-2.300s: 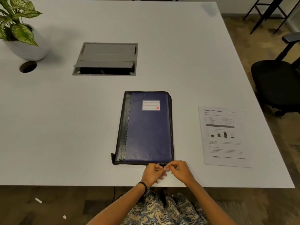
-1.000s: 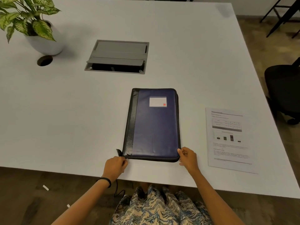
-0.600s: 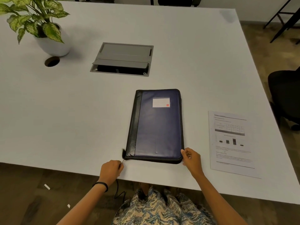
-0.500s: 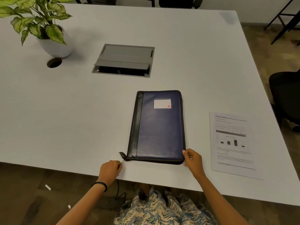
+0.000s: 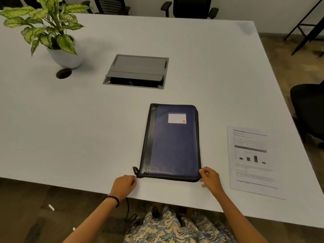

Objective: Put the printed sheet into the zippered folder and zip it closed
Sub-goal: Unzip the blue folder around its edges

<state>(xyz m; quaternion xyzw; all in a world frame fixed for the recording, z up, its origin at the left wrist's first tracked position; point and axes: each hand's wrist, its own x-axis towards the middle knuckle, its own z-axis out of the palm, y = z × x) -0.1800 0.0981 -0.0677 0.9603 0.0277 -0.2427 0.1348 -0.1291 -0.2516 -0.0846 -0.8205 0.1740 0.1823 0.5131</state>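
Note:
A dark blue zippered folder [image 5: 172, 142] with a black spine and a small white label lies flat and closed on the white table [image 5: 87, 128], near its front edge. My left hand [image 5: 123, 185] pinches the small metal zipper pull at the folder's near-left corner. My right hand [image 5: 209, 178] grips the folder's near-right corner and holds it down. The printed sheet [image 5: 252, 160], with a table and a bar chart on it, lies flat to the right of the folder, apart from both hands.
A grey cable hatch [image 5: 137, 71] is set into the table behind the folder. A potted plant [image 5: 52, 35] stands at the far left beside a round cable hole [image 5: 64, 73]. Black chairs stand at the right [image 5: 308, 109] and beyond the far edge [image 5: 190, 7].
My left hand drew the zipper pull from the middle of the folder's near edge to its near-left corner. My right hand shifted to the near-right corner. The camera tilted upward.

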